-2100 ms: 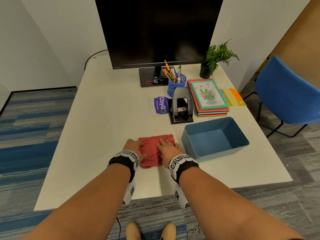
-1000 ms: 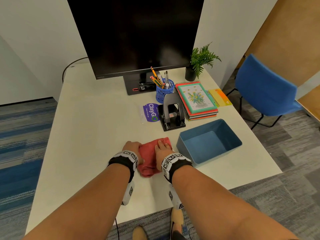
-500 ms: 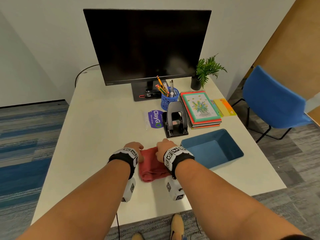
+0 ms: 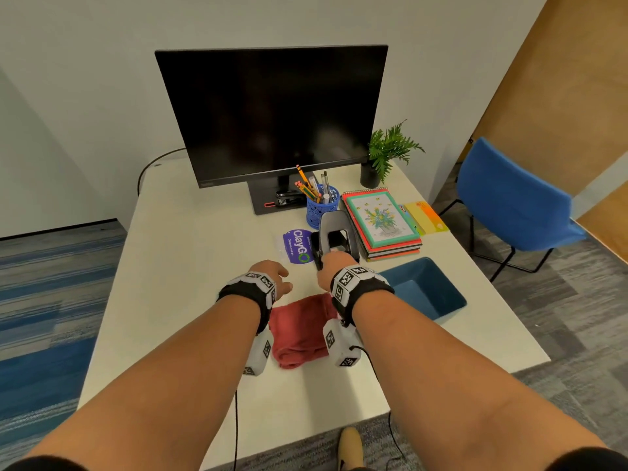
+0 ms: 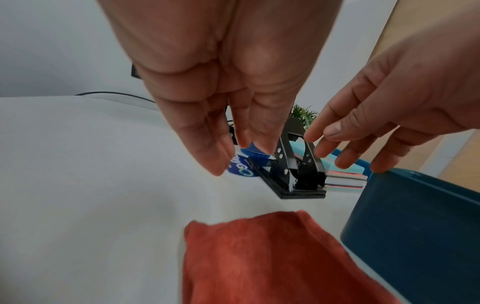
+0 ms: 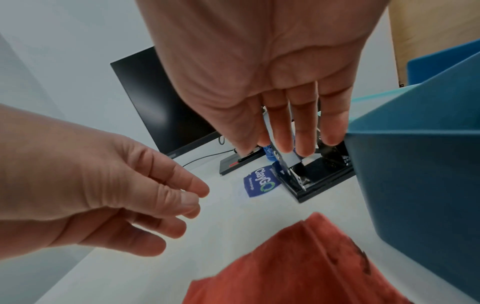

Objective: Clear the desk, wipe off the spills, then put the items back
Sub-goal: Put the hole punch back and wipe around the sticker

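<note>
A folded red cloth (image 4: 299,331) lies on the white desk (image 4: 190,273) near its front edge, under my wrists, with neither hand on it. My left hand (image 4: 283,280) hovers just beyond the cloth, fingers loosely bent and holding nothing. My right hand (image 4: 334,261) reaches over the black hole punch (image 4: 336,232), its fingers (image 6: 285,135) straight down by the lever; whether they touch it I cannot tell. The left wrist view shows the punch (image 5: 298,170) ahead, between my left hand (image 5: 233,152) and my right hand (image 5: 345,148). The cloth (image 6: 298,267) fills the bottom of the right wrist view.
A blue bin (image 4: 452,300) stands right of the cloth. Behind the punch are a purple ClayGo packet (image 4: 297,246), a blue pen cup (image 4: 323,207), stacked notebooks (image 4: 382,219), yellow notes (image 4: 426,217), a stapler (image 4: 289,198), a plant (image 4: 384,154) and a monitor (image 4: 272,113). A blue chair (image 4: 509,198) stands right.
Both hands have lifted off the red cloth and moved forward. The right hand has reached the hole punch. The head view has tilted up.
</note>
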